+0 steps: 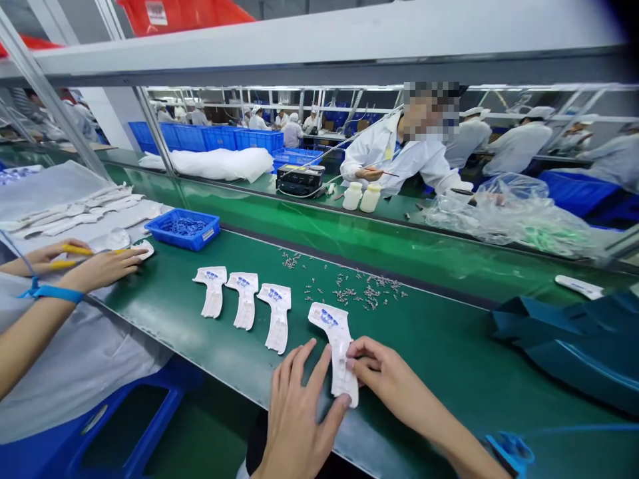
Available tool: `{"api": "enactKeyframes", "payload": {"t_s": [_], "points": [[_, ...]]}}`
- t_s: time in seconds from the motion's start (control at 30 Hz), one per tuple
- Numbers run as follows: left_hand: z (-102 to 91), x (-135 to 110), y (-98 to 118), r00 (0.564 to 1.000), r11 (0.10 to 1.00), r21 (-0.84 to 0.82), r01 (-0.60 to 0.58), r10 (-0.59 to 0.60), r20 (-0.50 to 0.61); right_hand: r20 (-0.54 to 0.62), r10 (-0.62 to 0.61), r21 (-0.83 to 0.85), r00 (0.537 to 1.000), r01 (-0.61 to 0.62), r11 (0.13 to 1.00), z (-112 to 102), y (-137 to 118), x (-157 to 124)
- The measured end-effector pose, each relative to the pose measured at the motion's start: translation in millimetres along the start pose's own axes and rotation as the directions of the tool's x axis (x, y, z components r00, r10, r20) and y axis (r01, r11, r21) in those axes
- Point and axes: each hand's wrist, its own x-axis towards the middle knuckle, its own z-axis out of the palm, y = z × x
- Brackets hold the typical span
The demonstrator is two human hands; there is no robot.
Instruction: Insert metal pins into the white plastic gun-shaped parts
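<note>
Closest of all, the person's left hand and right hand are together on a white plastic casing, pinching it from either side above the near edge of a green conveyor belt. Three more casings lie just beside it in a loose row, and a scatter of small metal parts sits on the belt beyond them. Those loose parts look like the likeliest trouble: a knock or any belt movement could roll them under a casing or send them off the edge. The casing also looks thin, so too firm a pinch might flex it or let it slip from the fingers. To the left, a co-worker's two hands, one wrist in a blue strap, work with a yellow-handled tool near another casing, and a wide reach there could bump the row. Past them sit a blue tray of small blue parts and a line of white pieces on a grey sheet. Farther off, across the line, a crumpled plastic bag lies near two white bottles, a worker in a white coat holds a thin brush, and blue crates stand in a row.
</note>
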Motion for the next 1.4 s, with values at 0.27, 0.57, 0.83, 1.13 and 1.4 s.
{"api": "enactKeyframes", "payload": {"t_s": [0.27,0.57,0.83,1.13,1.4], "points": [[-7.6,19,-59,0.974,0.976,0.193,0.102,-0.058,-0.221,-0.517,0.034,0.093,0.855,0.017,0.995,-137,20,67],[4.1,19,-80,0.98,0.968,0.248,0.032,0.018,-0.196,-0.636,-0.165,-0.274,0.754,-0.021,0.961,-199,33,113],[-1.1,22,-68,0.985,0.973,0.22,0.065,-0.027,-0.172,-0.351,-0.273,-0.639,0.896,-0.016,0.769,-172,58,73],[-4.4,21,-67,0.994,0.973,0.231,0.019,0.007,-0.111,-0.359,-0.228,-0.692,0.905,-0.094,0.715,-174,70,46],[-3.2,22,-66,0.994,0.973,0.231,0.009,0.017,-0.11,-0.357,-0.194,-0.576,0.914,-0.052,0.816,-173,64,29]]}}
